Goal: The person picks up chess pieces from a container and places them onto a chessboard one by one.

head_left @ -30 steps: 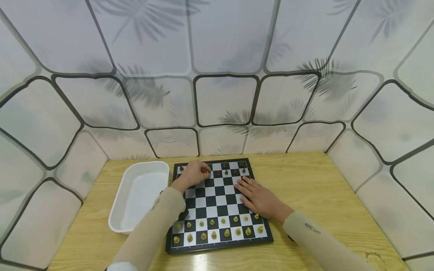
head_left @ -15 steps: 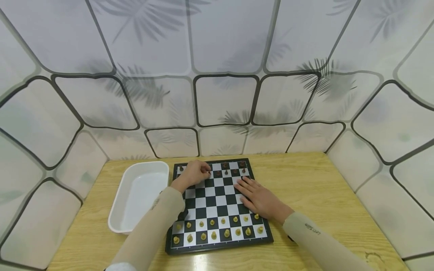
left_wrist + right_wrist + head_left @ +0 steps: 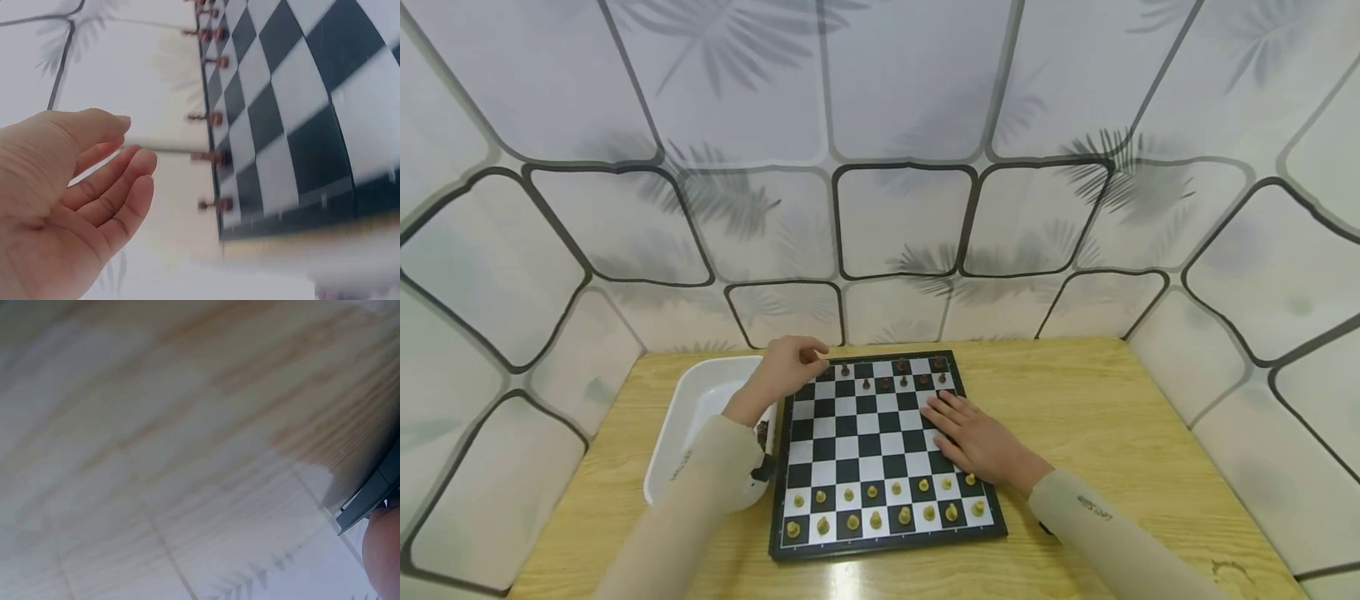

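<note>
My left hand (image 3: 782, 368) hovers over the far right rim of the white tub (image 3: 679, 408), close to the board's far left corner. In the left wrist view its fingers (image 3: 128, 203) are loosely bent and hold nothing. My right hand (image 3: 976, 439) lies flat on the right edge of the black-and-white chessboard (image 3: 857, 425), fingers spread over the squares. Dark red chess pieces (image 3: 902, 366) stand along the far rows, some hidden behind the left hand. Two rows of yellow chess pieces (image 3: 876, 520) stand at the near side.
Several dark chess pieces (image 3: 763, 432) lie inside the tub near its right wall, partly covered by the left sleeve (image 3: 715, 467). The wooden table (image 3: 1097, 417) extends to the right of the board. A patterned curtain (image 3: 895, 225) surrounds the table.
My left hand has left the board's far rows and moved left to the tub, uncovering a small dark red piece that now stands there. My right hand stays in place.
</note>
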Demonstrator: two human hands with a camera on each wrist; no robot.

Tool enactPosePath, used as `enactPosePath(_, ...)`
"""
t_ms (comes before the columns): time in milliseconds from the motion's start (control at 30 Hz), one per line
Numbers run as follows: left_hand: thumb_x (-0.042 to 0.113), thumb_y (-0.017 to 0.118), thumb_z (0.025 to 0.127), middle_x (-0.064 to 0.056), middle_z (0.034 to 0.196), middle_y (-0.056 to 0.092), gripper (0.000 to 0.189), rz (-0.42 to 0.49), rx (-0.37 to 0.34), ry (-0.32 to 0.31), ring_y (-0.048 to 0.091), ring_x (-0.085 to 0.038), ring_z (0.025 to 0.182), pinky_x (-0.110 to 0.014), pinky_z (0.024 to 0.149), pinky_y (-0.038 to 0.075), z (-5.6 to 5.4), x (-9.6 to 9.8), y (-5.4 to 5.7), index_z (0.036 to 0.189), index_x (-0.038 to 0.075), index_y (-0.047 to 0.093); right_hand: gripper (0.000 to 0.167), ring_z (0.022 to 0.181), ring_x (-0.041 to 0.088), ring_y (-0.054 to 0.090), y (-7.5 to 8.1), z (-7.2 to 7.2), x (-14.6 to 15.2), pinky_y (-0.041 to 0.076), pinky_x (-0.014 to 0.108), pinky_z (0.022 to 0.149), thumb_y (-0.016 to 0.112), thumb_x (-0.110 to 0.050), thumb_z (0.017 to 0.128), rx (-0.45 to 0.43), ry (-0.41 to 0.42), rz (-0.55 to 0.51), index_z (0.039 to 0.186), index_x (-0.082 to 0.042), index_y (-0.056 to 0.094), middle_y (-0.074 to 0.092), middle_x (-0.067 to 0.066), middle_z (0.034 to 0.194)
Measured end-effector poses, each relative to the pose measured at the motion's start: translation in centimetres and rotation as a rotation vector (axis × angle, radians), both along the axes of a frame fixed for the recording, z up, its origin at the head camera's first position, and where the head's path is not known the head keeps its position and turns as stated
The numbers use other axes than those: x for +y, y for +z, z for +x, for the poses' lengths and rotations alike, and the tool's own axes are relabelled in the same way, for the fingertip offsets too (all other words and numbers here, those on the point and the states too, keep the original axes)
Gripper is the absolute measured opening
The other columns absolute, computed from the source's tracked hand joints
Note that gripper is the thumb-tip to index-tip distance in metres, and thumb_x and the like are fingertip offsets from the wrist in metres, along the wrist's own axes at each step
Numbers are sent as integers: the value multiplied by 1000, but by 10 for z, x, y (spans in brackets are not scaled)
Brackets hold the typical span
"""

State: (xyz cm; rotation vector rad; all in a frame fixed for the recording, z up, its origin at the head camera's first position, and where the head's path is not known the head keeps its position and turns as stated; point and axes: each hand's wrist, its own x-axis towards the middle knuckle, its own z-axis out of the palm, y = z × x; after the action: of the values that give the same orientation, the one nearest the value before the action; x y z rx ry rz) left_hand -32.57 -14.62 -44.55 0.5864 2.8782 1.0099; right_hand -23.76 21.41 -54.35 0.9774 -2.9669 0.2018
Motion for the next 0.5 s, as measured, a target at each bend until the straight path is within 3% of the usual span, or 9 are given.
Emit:
enactPosePath(300,16,68,101,-19,105,77,25,-7,53,82,73,-36,98,-52,84,60,13,-56,5,119,1,75,59,161,32,29,2,0,-1,28,50,129,41,-43,113,4,6,-1,165,-16,36,36,8,171)
enactPosePath(500,15,69,100,-18,101,77,21,-47,59,98,71,-33,94,-49,82,58,26,-84,-1,112,0,77,59,160,32,30,4,1,-2,29,50,129,41,-43,112,11,5,5,165,-16,37,37,8,171)
